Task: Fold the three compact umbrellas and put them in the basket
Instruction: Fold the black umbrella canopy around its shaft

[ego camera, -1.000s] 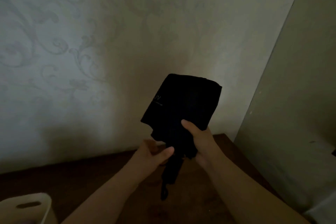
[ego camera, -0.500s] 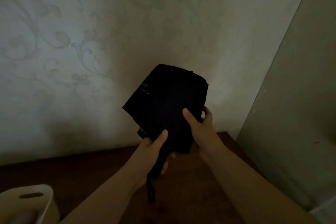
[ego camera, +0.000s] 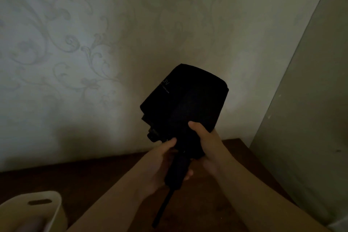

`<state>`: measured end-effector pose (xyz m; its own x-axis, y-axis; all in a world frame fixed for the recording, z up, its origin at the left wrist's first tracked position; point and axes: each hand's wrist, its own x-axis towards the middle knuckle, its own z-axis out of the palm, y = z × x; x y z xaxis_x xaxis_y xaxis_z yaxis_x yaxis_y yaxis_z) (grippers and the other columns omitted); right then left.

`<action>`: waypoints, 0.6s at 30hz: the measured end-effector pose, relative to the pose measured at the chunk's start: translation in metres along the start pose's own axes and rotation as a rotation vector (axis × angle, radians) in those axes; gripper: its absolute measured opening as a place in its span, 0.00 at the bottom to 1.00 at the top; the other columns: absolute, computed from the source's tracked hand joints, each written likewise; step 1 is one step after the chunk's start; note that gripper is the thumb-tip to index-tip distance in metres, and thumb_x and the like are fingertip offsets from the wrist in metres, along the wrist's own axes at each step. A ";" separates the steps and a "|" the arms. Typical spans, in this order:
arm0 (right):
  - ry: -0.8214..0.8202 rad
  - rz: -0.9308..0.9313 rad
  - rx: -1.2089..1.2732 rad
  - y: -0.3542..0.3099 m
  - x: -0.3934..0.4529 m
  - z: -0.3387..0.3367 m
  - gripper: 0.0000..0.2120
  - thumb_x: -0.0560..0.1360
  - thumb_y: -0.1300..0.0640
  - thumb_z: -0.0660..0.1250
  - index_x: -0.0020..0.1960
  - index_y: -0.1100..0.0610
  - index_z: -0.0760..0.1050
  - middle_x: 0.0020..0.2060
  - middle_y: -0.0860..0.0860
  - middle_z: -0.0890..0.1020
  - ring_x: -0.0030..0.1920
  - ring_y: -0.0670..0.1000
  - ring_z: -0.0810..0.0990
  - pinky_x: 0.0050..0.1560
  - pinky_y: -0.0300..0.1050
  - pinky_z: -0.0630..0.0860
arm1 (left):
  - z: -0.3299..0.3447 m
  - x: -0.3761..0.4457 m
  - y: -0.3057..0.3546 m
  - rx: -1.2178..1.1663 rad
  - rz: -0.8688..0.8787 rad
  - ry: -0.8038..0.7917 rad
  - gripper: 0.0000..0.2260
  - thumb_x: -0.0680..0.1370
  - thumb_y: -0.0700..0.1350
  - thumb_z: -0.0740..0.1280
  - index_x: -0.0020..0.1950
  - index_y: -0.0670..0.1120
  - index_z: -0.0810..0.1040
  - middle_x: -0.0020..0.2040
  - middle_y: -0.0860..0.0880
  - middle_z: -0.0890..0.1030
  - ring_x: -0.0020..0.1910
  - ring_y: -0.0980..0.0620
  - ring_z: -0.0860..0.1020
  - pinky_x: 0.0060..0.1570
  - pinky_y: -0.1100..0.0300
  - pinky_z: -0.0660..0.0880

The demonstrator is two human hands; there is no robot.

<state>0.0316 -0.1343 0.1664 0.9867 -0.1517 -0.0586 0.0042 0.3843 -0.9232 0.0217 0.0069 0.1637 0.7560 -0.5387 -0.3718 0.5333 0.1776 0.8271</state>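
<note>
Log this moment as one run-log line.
phase: folding | left hand: grips black compact umbrella handle | right hand: holds canopy | cream plastic basket: lower left

umbrella (ego camera: 188,100): matt black cloth | table (ego camera: 75,179): dark wood | basket (ego camera: 47,211): smooth cream plastic

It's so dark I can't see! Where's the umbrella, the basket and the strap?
umbrella (ego camera: 184,103): head view, on its black folded canopy.
basket (ego camera: 40,202): head view, on its cream wall by the handle slot.
strap (ego camera: 162,209): head view, on the dangling black loop.
</note>
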 end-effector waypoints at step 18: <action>-0.177 -0.017 -0.322 -0.006 -0.016 0.002 0.46 0.63 0.36 0.72 0.71 0.32 0.48 0.71 0.46 0.65 0.67 0.50 0.70 0.67 0.53 0.70 | -0.012 -0.004 -0.003 -0.261 0.020 -0.100 0.19 0.71 0.53 0.67 0.55 0.40 0.78 0.38 0.42 0.77 0.30 0.48 0.74 0.31 0.57 0.75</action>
<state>0.0163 -0.1327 0.1739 0.9999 0.0157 -0.0018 -0.0030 0.0723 -0.9974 0.0218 0.0188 0.1577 0.7330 -0.6093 -0.3024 0.6081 0.3877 0.6927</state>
